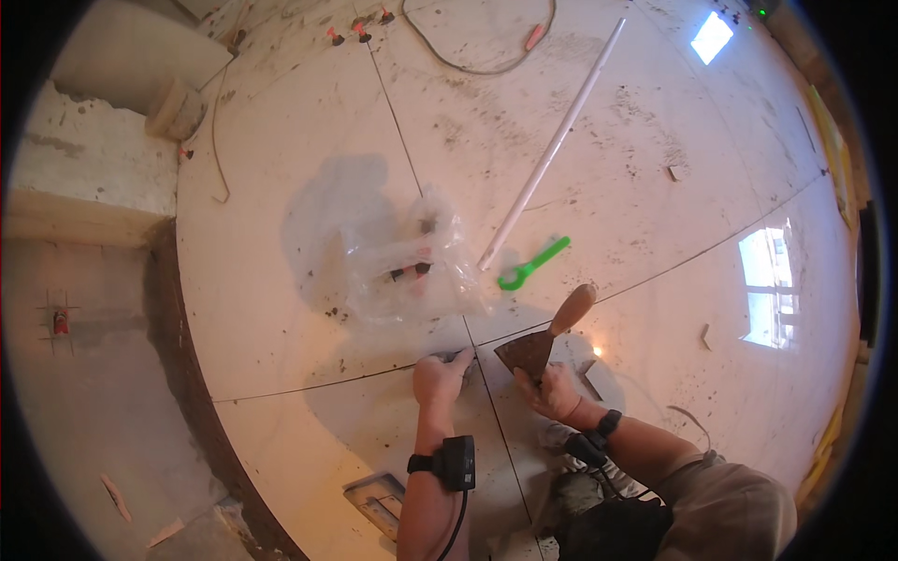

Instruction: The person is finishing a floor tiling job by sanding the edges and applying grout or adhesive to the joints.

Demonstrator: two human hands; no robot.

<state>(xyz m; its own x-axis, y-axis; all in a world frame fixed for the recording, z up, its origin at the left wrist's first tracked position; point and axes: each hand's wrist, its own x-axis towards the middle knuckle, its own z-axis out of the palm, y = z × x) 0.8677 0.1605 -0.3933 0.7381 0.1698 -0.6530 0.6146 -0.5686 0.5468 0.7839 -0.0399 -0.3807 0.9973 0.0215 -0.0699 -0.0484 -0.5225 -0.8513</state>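
My left hand (440,378) is closed beside the crossing of dark joints between pale floor tiles (271,374). Something small and greyish is at its fingertips, too hidden to name. Just to the right, my right hand (556,391) grips a putty knife (527,352) low on its rusty triangular blade. The knife's wooden handle points up and away to the right. Beyond the hands lies a clear plastic bag (374,290) with a few red and black pieces in it. Right of the bag rests a green plastic wrench (538,263).
A long white strip (557,140) lies across the tiles. Near my left forearm is a flat trowel (374,496). Red and black tile levelers (361,34) and a looped cable (449,64) are at the far side. At left, the tiled floor ends at a dark edge (178,346).
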